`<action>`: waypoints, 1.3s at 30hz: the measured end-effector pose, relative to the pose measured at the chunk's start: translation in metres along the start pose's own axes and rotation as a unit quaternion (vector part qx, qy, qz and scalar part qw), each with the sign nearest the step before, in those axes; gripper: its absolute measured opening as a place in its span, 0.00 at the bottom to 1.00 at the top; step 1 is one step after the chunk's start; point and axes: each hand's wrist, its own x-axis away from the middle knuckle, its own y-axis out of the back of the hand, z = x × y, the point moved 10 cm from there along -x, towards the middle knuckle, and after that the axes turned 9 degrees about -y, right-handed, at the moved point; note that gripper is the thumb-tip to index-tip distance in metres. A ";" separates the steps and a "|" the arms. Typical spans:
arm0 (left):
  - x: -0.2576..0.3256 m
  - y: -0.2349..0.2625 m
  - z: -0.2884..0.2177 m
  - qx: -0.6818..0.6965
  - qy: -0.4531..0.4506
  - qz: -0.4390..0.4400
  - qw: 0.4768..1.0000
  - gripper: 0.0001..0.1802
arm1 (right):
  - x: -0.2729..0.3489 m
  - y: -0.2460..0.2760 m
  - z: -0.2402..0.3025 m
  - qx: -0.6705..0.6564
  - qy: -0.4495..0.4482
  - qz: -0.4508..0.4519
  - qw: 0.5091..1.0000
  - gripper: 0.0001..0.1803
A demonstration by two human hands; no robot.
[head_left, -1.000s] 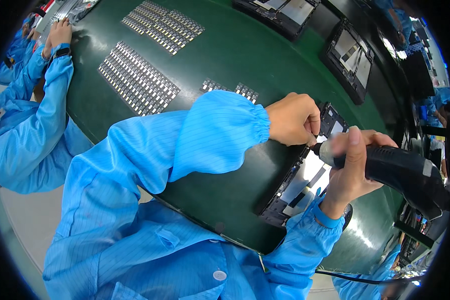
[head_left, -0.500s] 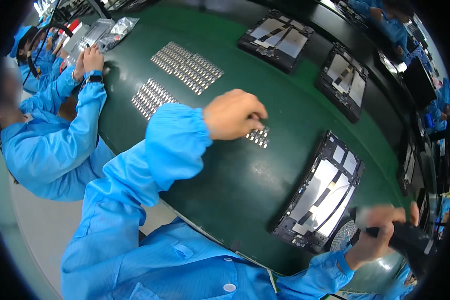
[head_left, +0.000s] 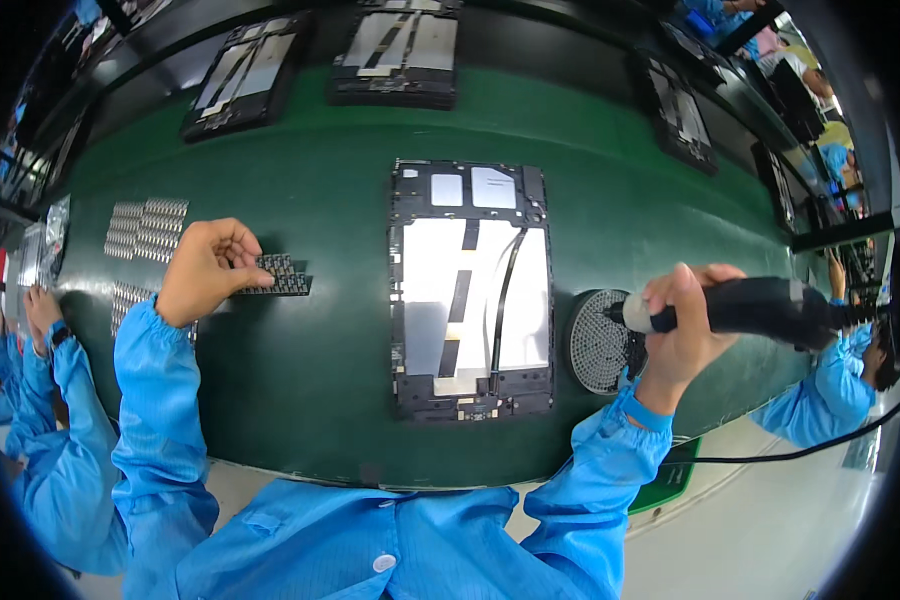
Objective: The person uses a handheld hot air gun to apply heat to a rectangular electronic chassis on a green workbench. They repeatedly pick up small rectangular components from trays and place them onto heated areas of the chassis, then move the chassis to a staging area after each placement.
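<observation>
Left hand [head_left: 208,268] moved onto parts [head_left: 276,275], partly hiding them.

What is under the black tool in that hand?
Under the tip of the black power screwdriver in the right hand lies a round perforated tray. The hand covers the tray's right edge, hiding what lies there.

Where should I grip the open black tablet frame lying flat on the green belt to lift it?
Take the open black tablet frame by its two long side rails, coming straight down from above. It lies flat with its bare inside facing up, so the silver panel and thin black cable down its middle are probably best left untouched. The right hand holds a black power screwdriver; the left hand is nearer free.
</observation>
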 end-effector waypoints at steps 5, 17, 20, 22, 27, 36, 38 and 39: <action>-0.003 -0.004 -0.002 0.006 -0.002 0.010 1.000 0.12 | -0.004 -0.002 -0.005 0.028 0.005 0.005 1.000 0.20; 0.031 -0.031 -0.103 -0.252 -0.284 -0.142 0.914 0.09 | -0.006 -0.002 -0.015 0.030 0.003 0.024 0.999 0.18; 0.037 -0.039 -0.099 -0.182 -0.280 -0.111 0.936 0.09 | -0.001 -0.005 -0.015 0.033 0.008 0.029 0.999 0.18; 0.040 -0.051 -0.103 -0.184 -0.274 -0.090 0.940 0.07 | -0.001 -0.006 -0.016 0.033 0.011 0.034 0.999 0.18; 0.048 -0.078 -0.088 -0.116 -0.211 -0.043 0.970 0.08 | 0.000 -0.009 -0.014 0.035 0.006 0.029 0.999 0.19; 0.051 -0.110 -0.098 -0.076 -0.335 -0.050 0.938 0.10 | 0.022 -0.069 0.031 -0.074 0.034 0.099 0.992 0.22; 0.052 -0.114 -0.098 -0.073 -0.349 -0.032 0.934 0.10 | 0.030 -0.104 0.030 -0.089 0.019 0.142 0.986 0.22; 0.050 -0.116 -0.099 -0.074 -0.362 -0.033 0.929 0.09 | 0.033 -0.118 0.026 -0.071 0.007 0.148 0.986 0.22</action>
